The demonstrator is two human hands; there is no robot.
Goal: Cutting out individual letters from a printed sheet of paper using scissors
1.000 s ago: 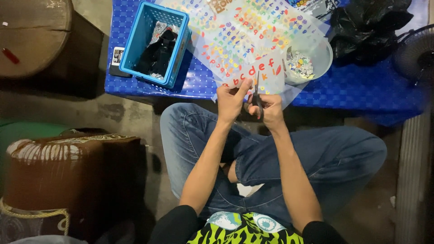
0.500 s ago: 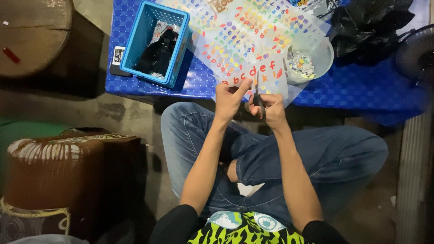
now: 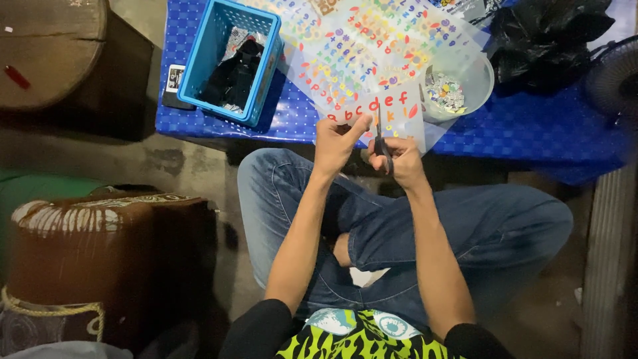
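Both hands are working right at the near edge of the low blue table (image 3: 531,133), me sitting cross-legged on the floor with my knees tucked just under it. My left hand (image 3: 335,143) is pinching the bottom edge of the clear sticker sheet (image 3: 372,60), thumb and fingers closed tight on it, holding it where it's hanging off the table toward my lap. My right hand (image 3: 399,159) is wrapped around the handles of a small pair of dark scissors (image 3: 380,136), blades pointing up into the sheet's lower edge near the row of red letters; can't really tell how far the blades are parted. The rest of the sheet is lying flat over the tabletop, spreading up and away from me. Just to the right of my hands a clear plastic bowl (image 3: 475,86) of little cut bits is sitting near the edge, almost touching the sheet. Off to the left a blue basket (image 3: 203,63) with dark stuff inside is taking up that corner, with a small phone-like thing (image 3: 175,86) beside it. A black bag (image 3: 545,33) is crowding the far right. So I'm getting open elbow room only over my own lap, between the table edge and my jeans.
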